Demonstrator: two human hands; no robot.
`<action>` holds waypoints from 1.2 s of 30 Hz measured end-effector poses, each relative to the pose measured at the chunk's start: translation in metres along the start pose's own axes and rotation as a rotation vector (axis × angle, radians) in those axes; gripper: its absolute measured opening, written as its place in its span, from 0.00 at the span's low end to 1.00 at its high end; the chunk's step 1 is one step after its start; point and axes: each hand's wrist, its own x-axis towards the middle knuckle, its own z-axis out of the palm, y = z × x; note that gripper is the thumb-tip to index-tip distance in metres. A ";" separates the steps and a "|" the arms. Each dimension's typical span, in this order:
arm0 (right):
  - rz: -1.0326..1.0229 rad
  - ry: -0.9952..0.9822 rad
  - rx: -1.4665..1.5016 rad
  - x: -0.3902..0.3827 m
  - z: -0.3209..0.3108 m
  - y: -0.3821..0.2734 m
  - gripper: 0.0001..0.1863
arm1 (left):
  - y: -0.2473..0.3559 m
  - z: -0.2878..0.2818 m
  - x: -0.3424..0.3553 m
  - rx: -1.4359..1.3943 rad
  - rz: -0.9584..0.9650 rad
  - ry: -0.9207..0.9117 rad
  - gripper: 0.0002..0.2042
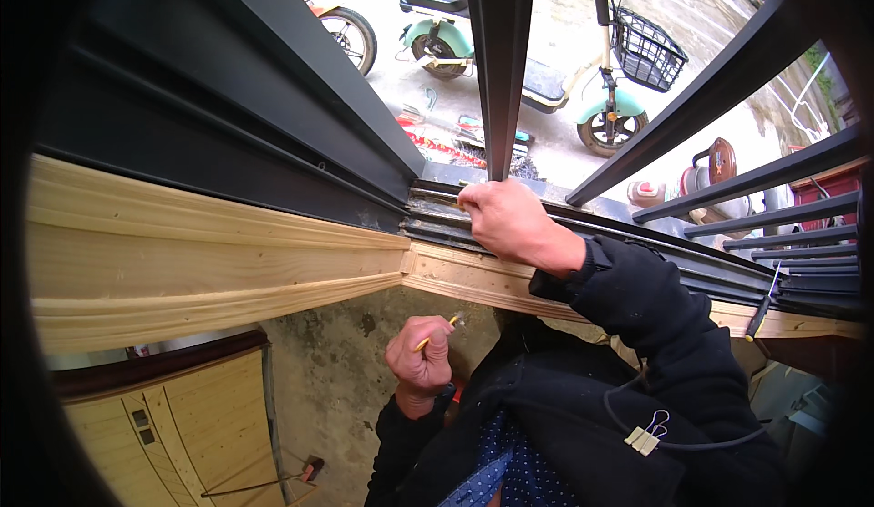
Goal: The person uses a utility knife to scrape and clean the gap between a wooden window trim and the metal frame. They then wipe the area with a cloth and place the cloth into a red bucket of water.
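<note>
My right hand [512, 222] reaches over the dark metal window track [442, 214], near the inner corner of the frame. Its fingers are pinched together at the track, and whatever they hold is mostly hidden beneath them. Lower down, in front of my chest, my left hand [421, 354] is closed around a thin yellow stick [423, 344]. A small pale tip pokes out past the fingers; its kind is not clear.
Pale wooden trim [209, 252] runs along the sill below the black frame. A screwdriver [757, 318] with a dark handle leans at the right end of the track. Black upright bars [501, 61] stand before me. Outside is a mint-green electric scooter [605, 106].
</note>
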 end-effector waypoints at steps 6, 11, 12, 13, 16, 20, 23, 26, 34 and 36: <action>-0.070 -0.046 -0.140 0.018 0.020 0.000 0.07 | 0.000 -0.001 -0.002 0.033 0.015 0.020 0.11; -0.100 -0.035 -0.045 0.020 0.019 0.003 0.07 | -0.002 0.000 -0.005 0.021 0.011 0.029 0.10; -0.096 -0.047 -0.027 0.020 0.017 0.003 0.07 | -0.003 0.000 -0.006 0.018 0.008 0.030 0.10; -0.086 -0.062 -0.013 0.021 0.014 0.003 0.09 | -0.003 0.001 -0.006 0.018 0.016 0.030 0.10; -0.046 -0.116 -0.005 0.021 0.005 0.003 0.12 | -0.004 0.002 -0.006 0.015 0.029 0.031 0.09; -0.048 -0.120 -0.066 0.016 0.001 0.001 0.09 | -0.004 0.003 -0.006 0.007 0.003 0.026 0.10; -0.066 -0.124 -0.053 0.018 0.005 0.000 0.08 | -0.003 0.005 -0.005 0.000 0.003 0.018 0.10; -0.090 -0.109 -0.020 0.021 0.010 0.000 0.08 | -0.002 0.007 -0.003 0.009 0.014 0.004 0.10; -0.071 -0.116 0.076 0.018 0.010 0.008 0.08 | -0.002 0.005 -0.002 0.034 0.005 -0.002 0.09; -0.147 -0.032 0.040 0.015 0.011 0.006 0.09 | -0.001 0.003 -0.002 0.034 -0.038 -0.011 0.09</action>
